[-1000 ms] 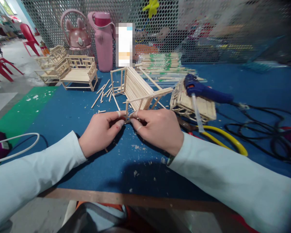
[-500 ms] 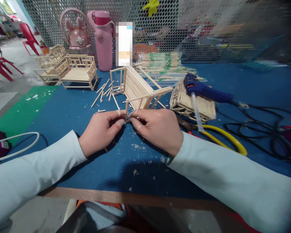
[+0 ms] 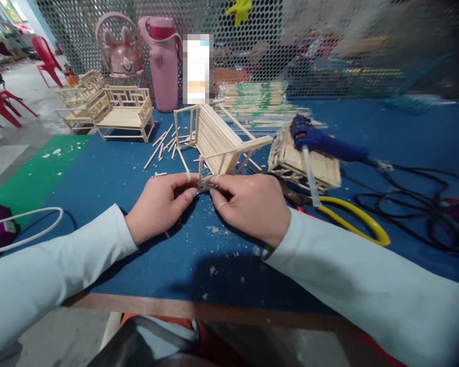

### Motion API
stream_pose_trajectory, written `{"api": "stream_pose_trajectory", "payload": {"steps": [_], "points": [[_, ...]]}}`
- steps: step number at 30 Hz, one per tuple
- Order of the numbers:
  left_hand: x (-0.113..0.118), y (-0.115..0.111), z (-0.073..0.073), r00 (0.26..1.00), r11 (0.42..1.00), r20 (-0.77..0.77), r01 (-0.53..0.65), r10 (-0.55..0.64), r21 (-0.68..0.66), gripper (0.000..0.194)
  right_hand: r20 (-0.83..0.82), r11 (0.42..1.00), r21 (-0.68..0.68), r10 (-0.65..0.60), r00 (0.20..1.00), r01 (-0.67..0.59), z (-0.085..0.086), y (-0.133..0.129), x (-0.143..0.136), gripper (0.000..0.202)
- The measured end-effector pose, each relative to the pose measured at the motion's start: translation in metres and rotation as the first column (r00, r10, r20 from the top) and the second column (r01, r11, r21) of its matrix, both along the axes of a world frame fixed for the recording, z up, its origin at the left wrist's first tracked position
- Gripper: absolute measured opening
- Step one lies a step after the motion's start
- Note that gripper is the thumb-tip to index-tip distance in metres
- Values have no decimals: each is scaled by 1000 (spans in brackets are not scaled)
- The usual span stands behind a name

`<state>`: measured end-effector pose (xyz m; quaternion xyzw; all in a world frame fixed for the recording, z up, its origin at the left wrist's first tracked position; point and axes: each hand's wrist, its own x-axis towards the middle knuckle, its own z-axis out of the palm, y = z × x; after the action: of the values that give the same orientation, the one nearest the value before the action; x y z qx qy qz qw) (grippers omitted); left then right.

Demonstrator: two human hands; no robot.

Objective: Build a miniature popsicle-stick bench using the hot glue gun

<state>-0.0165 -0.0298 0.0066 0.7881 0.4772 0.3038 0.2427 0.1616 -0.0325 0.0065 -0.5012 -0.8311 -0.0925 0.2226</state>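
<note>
A miniature stick-built furniture frame (image 3: 218, 135) of pale wood rests tilted on the blue table, its slatted panel slanting away from me. My left hand (image 3: 166, 204) pinches its near corner between thumb and forefinger. At the same corner, just to the right, my right hand (image 3: 248, 204) is closed with its fingertips on the frame's sticks. The fingers hide part of the joint. Loose cut sticks (image 3: 162, 145) lie behind my left hand.
A blue glue gun (image 3: 329, 142) lies on another small stick piece (image 3: 321, 171), beside yellow-handled pliers (image 3: 355, 219) and black cable. Finished miniature benches (image 3: 124, 114), a pink bottle (image 3: 164, 66) and bundled sticks (image 3: 252, 97) stand at the back.
My right thumb has shifted slightly away from the corner, showing more of the low stick there. My left hand and the frame have hardly moved.
</note>
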Motion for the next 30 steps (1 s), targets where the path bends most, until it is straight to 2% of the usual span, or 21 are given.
{"api": "stream_pose_trajectory", "payload": {"steps": [10, 18, 30], "points": [[0, 3, -1, 991, 997, 130, 42, -33, -66, 27, -17, 1000, -31, 6, 1000, -7, 0, 1, 0, 24], [3, 5, -4, 978, 993, 210, 15, 11, -119, 23, -73, 996, -87, 17, 997, -24, 0, 4, 0, 20], [5, 4, 0, 989, 996, 147, -11, 23, -83, 22, -72, 995, -97, -7, 997, 0, 0, 4, 0, 20]]}}
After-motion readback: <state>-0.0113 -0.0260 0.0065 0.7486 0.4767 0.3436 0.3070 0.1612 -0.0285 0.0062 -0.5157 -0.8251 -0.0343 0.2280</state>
